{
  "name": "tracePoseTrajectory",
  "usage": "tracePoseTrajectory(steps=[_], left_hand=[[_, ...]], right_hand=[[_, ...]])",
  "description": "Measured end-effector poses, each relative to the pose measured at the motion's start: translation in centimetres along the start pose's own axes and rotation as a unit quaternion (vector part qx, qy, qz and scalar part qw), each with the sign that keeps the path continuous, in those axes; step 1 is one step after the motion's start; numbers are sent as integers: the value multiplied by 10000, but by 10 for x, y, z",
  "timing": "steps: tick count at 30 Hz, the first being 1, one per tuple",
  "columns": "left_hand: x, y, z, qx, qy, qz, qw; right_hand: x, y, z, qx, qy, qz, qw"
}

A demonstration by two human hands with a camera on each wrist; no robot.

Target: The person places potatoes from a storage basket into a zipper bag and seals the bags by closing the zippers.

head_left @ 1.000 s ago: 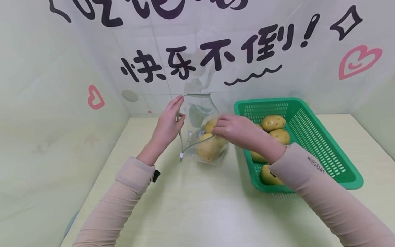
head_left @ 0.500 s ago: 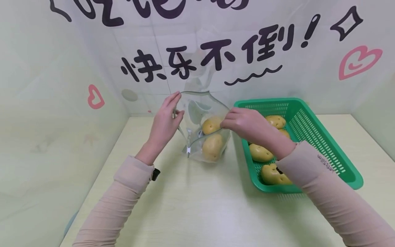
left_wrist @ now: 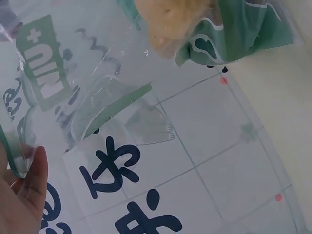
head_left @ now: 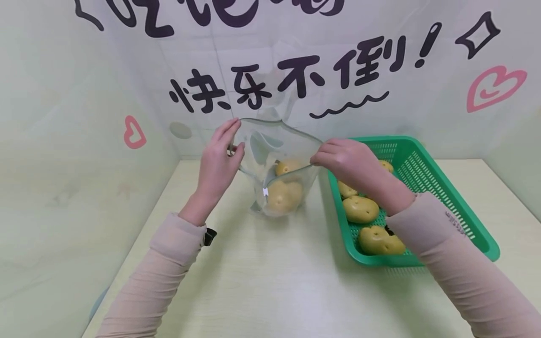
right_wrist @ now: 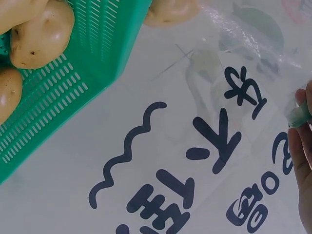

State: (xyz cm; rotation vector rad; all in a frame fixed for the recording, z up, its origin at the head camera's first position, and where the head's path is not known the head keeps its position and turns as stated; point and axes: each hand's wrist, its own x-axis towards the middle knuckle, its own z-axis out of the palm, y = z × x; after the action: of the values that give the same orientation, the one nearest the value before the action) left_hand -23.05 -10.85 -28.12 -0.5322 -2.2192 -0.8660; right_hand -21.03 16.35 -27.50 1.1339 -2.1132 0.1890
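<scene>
A clear zip bag (head_left: 291, 150) stands with its mouth spread wide in the head view, several potatoes (head_left: 281, 197) at its bottom. My left hand (head_left: 215, 164) holds the left side of the mouth between fingers and thumb. On the opposite side, my right hand (head_left: 355, 162) pinches the rim. A small white slider (head_left: 265, 192) sits at the near corner of the zip. The left wrist view has the left fingers (left_wrist: 36, 180) at the green zip edge; the right wrist view catches right fingers (right_wrist: 300, 151) on the green edge.
To the right, a green slotted basket (head_left: 359, 259) holds several potatoes (head_left: 360, 209), some hidden by the right arm. Behind the bag rises a pale wall sheet with black lettering (head_left: 300, 77). Everything rests on a light wooden table (head_left: 270, 281).
My right hand has moved right and up, while my left has shifted left and slightly up. The bag's mouth has been pulled wider, and its slider has risen and moved right.
</scene>
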Motion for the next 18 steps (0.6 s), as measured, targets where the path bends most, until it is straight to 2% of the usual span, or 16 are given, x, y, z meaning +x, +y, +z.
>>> tracePoseTrajectory(steps=[9,18], left_hand=[[2,9,-7,-68,287,191,9994],[2,13,-4,-53,269,235,9994]], right_hand=[[1,9,-3,-158,453,21,9988],[-2,13,-5,197,418,-120,9989]])
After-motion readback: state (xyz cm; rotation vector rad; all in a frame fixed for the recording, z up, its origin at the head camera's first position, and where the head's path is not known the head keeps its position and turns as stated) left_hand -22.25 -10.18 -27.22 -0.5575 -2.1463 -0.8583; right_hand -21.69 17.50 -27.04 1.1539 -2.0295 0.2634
